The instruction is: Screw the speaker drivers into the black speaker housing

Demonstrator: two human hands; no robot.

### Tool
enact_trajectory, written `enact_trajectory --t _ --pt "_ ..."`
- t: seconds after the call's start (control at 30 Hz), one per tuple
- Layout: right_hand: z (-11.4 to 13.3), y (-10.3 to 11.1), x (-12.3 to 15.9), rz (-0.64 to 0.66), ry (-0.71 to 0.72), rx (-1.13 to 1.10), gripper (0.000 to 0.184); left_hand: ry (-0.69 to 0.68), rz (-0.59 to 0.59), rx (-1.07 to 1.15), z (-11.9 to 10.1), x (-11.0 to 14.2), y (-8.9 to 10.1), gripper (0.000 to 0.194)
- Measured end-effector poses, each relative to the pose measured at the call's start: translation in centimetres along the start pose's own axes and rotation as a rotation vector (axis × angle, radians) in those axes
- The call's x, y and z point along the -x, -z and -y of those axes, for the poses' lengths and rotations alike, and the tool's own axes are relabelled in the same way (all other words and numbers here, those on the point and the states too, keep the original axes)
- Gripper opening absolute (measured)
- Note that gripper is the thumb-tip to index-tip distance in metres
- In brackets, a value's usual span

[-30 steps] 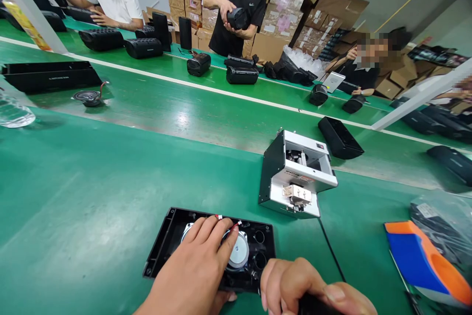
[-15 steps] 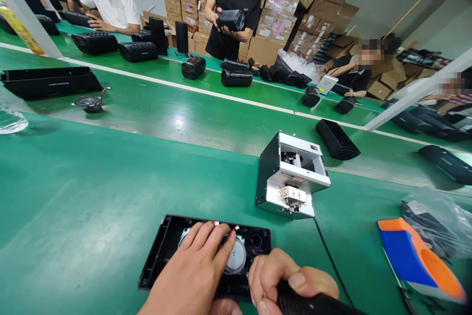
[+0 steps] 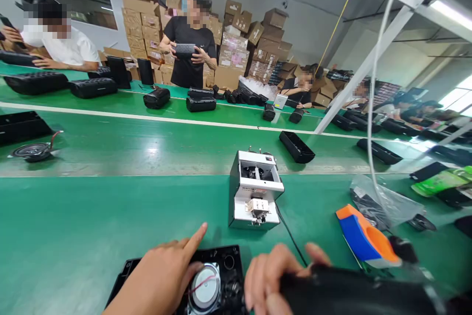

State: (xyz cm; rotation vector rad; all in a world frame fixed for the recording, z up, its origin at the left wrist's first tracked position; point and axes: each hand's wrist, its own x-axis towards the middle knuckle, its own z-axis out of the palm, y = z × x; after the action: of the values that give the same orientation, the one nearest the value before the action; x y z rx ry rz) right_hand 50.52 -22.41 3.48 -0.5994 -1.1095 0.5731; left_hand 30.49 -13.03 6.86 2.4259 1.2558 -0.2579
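Across a black speaker panel [image 3: 233, 280] lying on the green bench, my left hand [image 3: 162, 268] has its index finger stretched out past the far edge; its other fingers look loosely bent, and it grips nothing that I can see. Beside its thumb sits a round silver speaker driver [image 3: 205, 286] with a red wire, set in the panel. Right of the panel, my right hand [image 3: 275, 275] is closed around a thick black electric screwdriver [image 3: 354, 290], held lengthwise and blurred by motion. The tool's tip is not visible.
A screw feeder [image 3: 257, 192] stands just beyond the panel. To the right lie an orange and blue holder [image 3: 365, 239] and a plastic bag [image 3: 387, 202]. A hanging white cable [image 3: 372, 108] crosses the right side. Black housings [image 3: 297, 147] rest on the line; co-workers sit and stand opposite.
My view has tilted up and swung right. My left hand has shifted across the panel, its index finger now extended. The right hand still holds the screwdriver, now more level.
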Motion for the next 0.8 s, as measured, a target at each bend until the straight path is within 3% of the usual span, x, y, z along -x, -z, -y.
enact_trajectory --t 0.03,0.07,0.17,0.27,0.43,0.57,0.67,0.73,0.8 --pt "0.8 0.2 -1.7 -0.107 0.067 -0.01 0.066 0.043 0.052 0.029 -0.3 -0.1 0.5 0.06" --pt "1.4 0.3 -3.3 -0.146 0.091 0.051 0.06 0.064 0.066 0.037 -0.5 -0.1 0.9 0.057" --pt "1.9 1.1 -7.3 -0.175 0.191 0.249 0.057 0.095 0.027 0.049 -0.6 0.7 1.3 0.057" --pt "0.9 2.0 -9.1 -0.164 0.203 0.349 0.06 0.185 0.025 0.064 0.0 1.7 0.7 0.065" --pt "-0.6 2.3 -9.4 -0.127 0.128 0.38 0.052 0.339 -0.011 0.053 1.6 2.6 -1.8 0.077" --pt "-0.6 2.3 -8.9 -0.145 -0.003 0.384 0.047 0.312 -0.232 0.261 1.9 3.4 -4.2 0.082" --pt "-0.4 2.1 -7.8 -0.14 -0.088 0.374 0.043 0.293 -0.36 0.342 1.3 3.9 -5.6 0.075" --pt "0.1 1.8 -6.9 -0.144 -0.113 0.331 0.045 0.323 -0.386 0.386 0.7 4.2 -6.3 0.064" --pt "1.1 1.2 -6.1 -0.164 -0.125 0.268 0.048 0.334 -0.37 0.426 0.2 4.5 -6.9 0.065"
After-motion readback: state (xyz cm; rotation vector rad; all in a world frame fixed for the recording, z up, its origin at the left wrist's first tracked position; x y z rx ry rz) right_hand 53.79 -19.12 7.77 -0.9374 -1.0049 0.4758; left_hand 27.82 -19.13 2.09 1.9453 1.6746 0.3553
